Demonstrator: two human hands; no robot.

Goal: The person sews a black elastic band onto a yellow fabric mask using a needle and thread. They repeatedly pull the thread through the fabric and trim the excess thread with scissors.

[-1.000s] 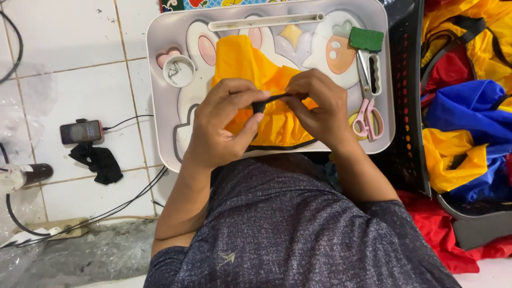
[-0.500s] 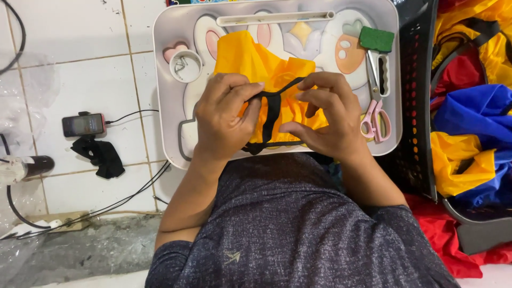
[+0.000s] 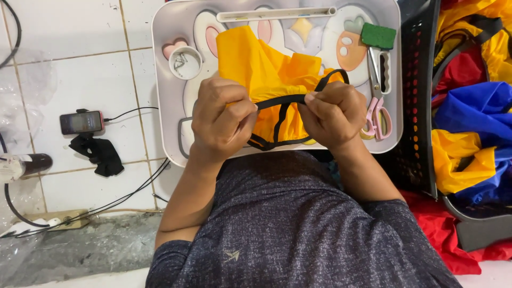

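Both hands work over a grey plastic lap tray [image 3: 165,64] with cartoon relief. The left hand [image 3: 221,120] and the right hand [image 3: 333,112] each pinch a black elastic strap [image 3: 282,99], drawn taut between them over a bright yellow fabric piece [image 3: 256,64] at tray centre. Pink-handled scissors [image 3: 377,106] lie at 3 o'clock; a green sponge block [image 3: 378,35] lies at 2 o'clock.

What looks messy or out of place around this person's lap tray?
Mostly the floor: a phone lies on the tiles amid trailing black cables. Bright cloth spills over the black basket. On the tray, the scissors lie tidy; both hands stretch a black strap.
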